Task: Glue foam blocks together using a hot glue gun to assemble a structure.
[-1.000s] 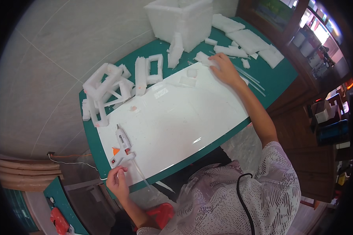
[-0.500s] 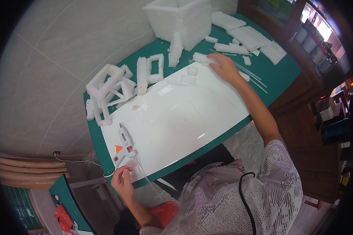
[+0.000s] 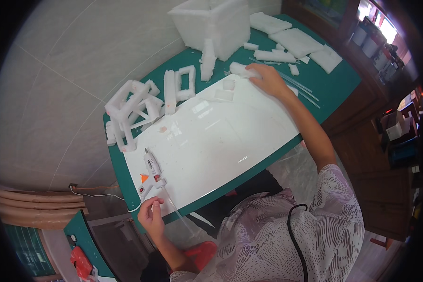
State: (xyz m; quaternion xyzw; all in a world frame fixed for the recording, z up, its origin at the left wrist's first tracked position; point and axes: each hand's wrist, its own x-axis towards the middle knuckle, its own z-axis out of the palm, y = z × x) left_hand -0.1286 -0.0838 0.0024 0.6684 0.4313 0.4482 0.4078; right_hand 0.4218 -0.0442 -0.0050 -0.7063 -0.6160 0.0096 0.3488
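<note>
- Your right hand (image 3: 270, 81) was at the far edge of the white board (image 3: 211, 155), its fingers narrowed around the right end of a foam block (image 3: 238, 70).
- That block lay at the board's far edge, its left end in plain sight and its right end partly hidden by your hand.
- Your left hand (image 3: 151, 216) was at the board's near left corner, just beside the glue gun's handle; its fingers were loosely curled, and you could not tell whether they touched anything.
- The glue gun (image 3: 152, 164) lay on the board, nozzle pointing away from you, with a clear stick (image 3: 175, 204) running from its rear past the edge of the green bench (image 3: 336, 94).
- Beyond the board's left part stood a foam frame (image 3: 122, 112), a foam bar (image 3: 169, 94) and a smaller frame (image 3: 179, 82).
- Farther back stood a foam box (image 3: 228, 30), with foam sheets (image 3: 298, 42) to its right.
</note>
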